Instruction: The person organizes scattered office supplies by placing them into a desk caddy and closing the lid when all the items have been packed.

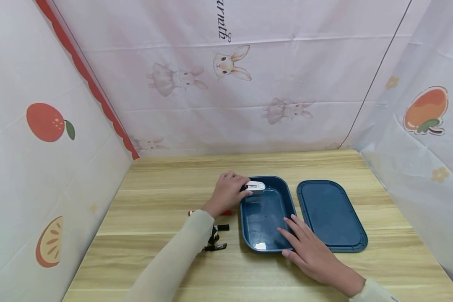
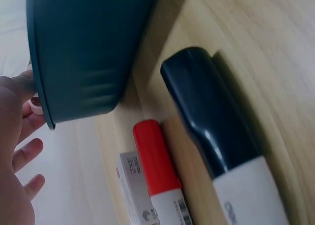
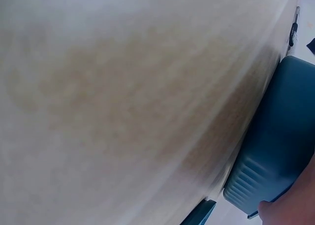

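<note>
My left hand (image 1: 229, 191) pinches a small white-and-black stapler (image 1: 255, 186) over the back left corner of a dark blue plastic box (image 1: 243, 226). In the left wrist view, the fingers of that hand (image 2: 17, 121) are at the rim of the box (image 2: 78, 52), and the stapler is hidden. My right hand (image 1: 313, 256) rests at the front right corner of the box, its fingers fairly straight and reaching over the rim. The right wrist view shows only part of this hand (image 3: 290, 205) against the outer wall of the box (image 3: 280, 126).
A matching blue lid (image 1: 330, 214) lies right of the box. Left of the box are a red-capped marker (image 2: 155, 156), a black-capped marker (image 2: 211, 112), a small white carton (image 2: 130, 180) and a black item (image 1: 215, 247), partly covered by my left sleeve. Printed cloth walls surround the wooden table (image 1: 166, 180).
</note>
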### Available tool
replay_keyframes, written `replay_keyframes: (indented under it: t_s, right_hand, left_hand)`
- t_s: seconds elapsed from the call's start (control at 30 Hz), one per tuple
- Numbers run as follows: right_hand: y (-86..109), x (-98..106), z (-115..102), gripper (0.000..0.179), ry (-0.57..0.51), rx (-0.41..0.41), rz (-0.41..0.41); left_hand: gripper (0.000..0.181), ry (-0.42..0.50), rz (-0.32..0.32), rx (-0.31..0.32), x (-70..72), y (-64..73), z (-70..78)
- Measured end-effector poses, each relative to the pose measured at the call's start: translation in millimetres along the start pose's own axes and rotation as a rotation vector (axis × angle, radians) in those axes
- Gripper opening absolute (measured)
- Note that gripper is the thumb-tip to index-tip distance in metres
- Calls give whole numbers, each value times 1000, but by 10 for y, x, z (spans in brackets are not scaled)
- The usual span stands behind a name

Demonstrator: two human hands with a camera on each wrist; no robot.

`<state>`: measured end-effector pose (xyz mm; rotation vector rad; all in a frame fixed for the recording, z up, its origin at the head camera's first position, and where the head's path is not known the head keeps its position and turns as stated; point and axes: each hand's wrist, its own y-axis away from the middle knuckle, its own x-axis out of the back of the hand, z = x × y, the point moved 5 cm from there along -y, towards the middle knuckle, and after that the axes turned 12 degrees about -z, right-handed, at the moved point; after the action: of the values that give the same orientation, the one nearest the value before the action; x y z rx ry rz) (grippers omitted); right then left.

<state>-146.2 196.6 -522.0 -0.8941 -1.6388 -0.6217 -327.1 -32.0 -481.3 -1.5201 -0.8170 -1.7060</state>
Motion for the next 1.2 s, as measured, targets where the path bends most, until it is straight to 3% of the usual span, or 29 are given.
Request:
replay_keyframes:
  t_s: [0.33,0.63,0.9,1.2]
  right_hand:
    - [-8,25,-12,54,6,2,0]
    - [-3,34,-22,54,1,5,-6]
    - [5,25,-25,51,0,13,2]
    - [12,32,-17,46,-10,13,-5]
  left_hand:
    - [43,-146,-23,-24,-27,-32,121]
    - [37,-217,-81,31,-24,-102,236]
    - [35,-304,-94,64,-22,-144,308]
    - [33,-399,-136,59,-41,-203,393]
